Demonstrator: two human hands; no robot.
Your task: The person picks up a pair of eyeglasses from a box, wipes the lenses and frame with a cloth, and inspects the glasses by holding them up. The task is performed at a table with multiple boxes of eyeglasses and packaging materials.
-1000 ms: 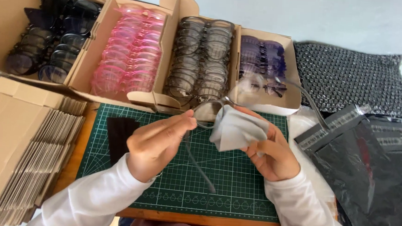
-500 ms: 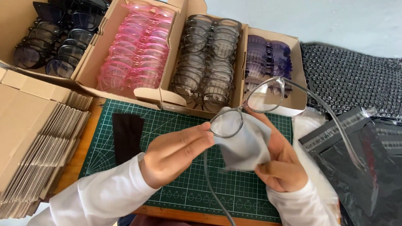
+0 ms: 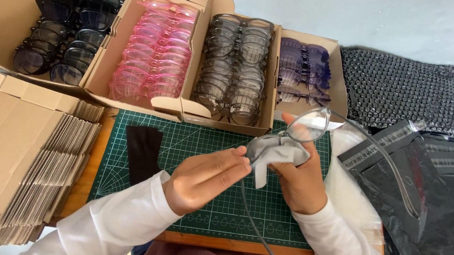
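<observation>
Nearest us, our left hand (image 3: 205, 178) pinches the left lens of a clear-framed pair of glasses (image 3: 305, 128) through a soft grey cloth (image 3: 278, 156), thumb and fingertips pressed together on the fabric. Our right hand (image 3: 301, 182) cradles the cloth and frame from below, fingers curled shut around them. The glasses sit over the middle of the gridded green cutting mat (image 3: 194, 141), thin temples splayed toward 4 and 6 o'clock. At 9 o'clock lies a flat black pouch (image 3: 142, 153); beyond it, a ribbed stack of folded cardboard (image 3: 30, 168). At 3 o'clock, glossy black bags (image 3: 432, 208). At 12 o'clock, cardboard boxes of black (image 3: 65, 28), pink (image 3: 155, 49), grey (image 3: 236, 65) and purple frames (image 3: 301, 69); at 2 o'clock, bumpy black bubble mailers (image 3: 402, 91).
</observation>
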